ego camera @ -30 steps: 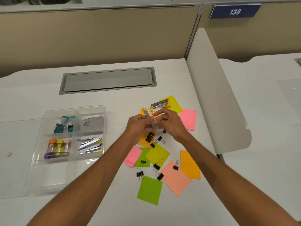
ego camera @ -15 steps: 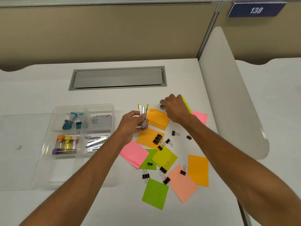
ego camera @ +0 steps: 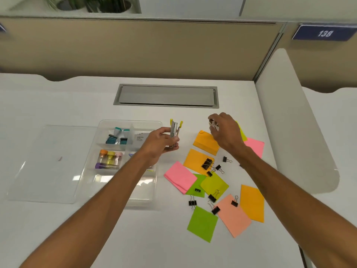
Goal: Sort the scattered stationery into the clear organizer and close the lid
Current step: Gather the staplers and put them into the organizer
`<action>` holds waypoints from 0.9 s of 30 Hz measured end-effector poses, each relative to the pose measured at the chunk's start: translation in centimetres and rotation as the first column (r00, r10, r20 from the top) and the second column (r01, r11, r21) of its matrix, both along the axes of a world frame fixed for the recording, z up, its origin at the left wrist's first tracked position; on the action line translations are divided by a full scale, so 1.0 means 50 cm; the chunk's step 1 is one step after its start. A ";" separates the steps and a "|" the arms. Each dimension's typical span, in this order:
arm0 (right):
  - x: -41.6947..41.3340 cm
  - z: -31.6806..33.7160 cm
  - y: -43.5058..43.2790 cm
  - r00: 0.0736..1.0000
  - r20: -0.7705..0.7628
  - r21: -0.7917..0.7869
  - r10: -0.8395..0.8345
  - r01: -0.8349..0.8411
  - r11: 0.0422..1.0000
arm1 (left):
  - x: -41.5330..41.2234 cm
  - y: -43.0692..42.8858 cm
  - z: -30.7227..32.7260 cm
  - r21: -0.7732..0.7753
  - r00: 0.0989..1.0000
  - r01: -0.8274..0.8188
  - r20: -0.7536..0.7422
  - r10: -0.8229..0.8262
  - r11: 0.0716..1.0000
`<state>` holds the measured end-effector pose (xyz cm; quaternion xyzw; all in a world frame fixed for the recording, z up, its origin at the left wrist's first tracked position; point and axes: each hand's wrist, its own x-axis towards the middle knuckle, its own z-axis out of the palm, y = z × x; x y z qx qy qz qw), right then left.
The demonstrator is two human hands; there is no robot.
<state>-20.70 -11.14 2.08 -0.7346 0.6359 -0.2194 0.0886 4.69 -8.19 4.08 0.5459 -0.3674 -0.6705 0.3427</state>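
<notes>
Notes [ego camera: 202,223] in green, salmon, orange and pink are lying all over the white tabletop [ego camera: 58,229], black binder clips [ego camera: 207,163] sitting among them. Left hand [ego camera: 161,145] is pinching a silver stapler [ego camera: 174,132] with yellow tips upright, right beside the clear organizer [ego camera: 129,122]. Right hand [ego camera: 225,132] is gripping another small metal stapler [ego camera: 212,124] over the orange pad [ego camera: 204,142], fingers curled tight on it.

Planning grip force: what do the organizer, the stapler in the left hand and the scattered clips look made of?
Organizer: clear glossy plastic, contents visible through the walls. Stapler: shiny bare metal body, yellow tips, probably plastic. Clips: black bodies with silvery wire handles, likely painted steel.
</notes>
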 end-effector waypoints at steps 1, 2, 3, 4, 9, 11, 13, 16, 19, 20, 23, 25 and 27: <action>0.014 0.011 0.008 0.991 0.123 0.011 -0.052 0.051 0.999 | 0.020 0.002 0.006 -0.017 0.999 -0.001 0.034 0.001 1.000; 0.028 0.024 0.014 0.969 0.227 0.034 -0.098 0.093 0.995 | 0.042 0.003 0.013 -0.035 0.997 0.002 0.073 0.000 0.999; 0.041 0.036 0.021 0.939 0.316 0.066 -0.133 0.118 0.991 | 0.066 0.005 0.020 -0.052 0.993 0.013 0.118 -0.007 0.999; 0.053 0.046 0.027 0.909 0.388 0.096 -0.153 0.125 0.987 | 0.092 0.006 0.026 -0.071 0.985 0.034 0.171 -0.022 0.997; 0.115 0.074 0.055 0.769 0.598 0.170 -0.228 0.156 0.973 | 0.207 0.019 0.044 -0.101 0.865 0.210 0.482 -0.137 0.973; 0.138 0.078 0.066 0.702 0.657 0.202 -0.277 0.190 0.961 | 0.229 0.026 0.037 -0.082 0.722 0.317 0.667 -0.184 0.945; 0.159 0.079 0.077 0.635 0.706 0.245 -0.314 0.196 0.949 | 0.238 0.034 0.028 -0.062 0.564 0.415 0.800 -0.203 0.908; 0.187 0.075 0.093 0.578 0.737 0.305 -0.351 0.179 0.935 | 0.232 0.044 0.012 -0.020 0.419 0.554 0.870 -0.258 0.832; 0.214 0.072 0.108 0.538 0.752 0.362 -0.381 0.146 0.921 | 0.223 0.049 -0.007 0.031 0.322 0.647 0.894 -0.310 0.762; 0.222 0.071 0.114 0.529 0.754 0.377 -0.388 0.135 0.917 | 0.222 0.051 -0.013 0.049 0.299 0.670 0.896 -0.329 0.741; 0.247 0.067 0.129 0.531 0.750 0.403 -0.395 0.107 0.909 | 0.229 0.052 -0.032 0.062 0.253 0.722 0.903 -0.347 0.689; 0.262 0.063 0.137 0.533 0.741 0.420 -0.408 0.106 0.901 | 0.234 0.051 -0.040 0.063 0.223 0.745 0.915 -0.337 0.664; 0.274 0.058 0.144 0.547 0.719 0.440 -0.428 0.117 0.890 | 0.234 0.050 -0.043 0.064 0.199 0.768 0.922 -0.332 0.638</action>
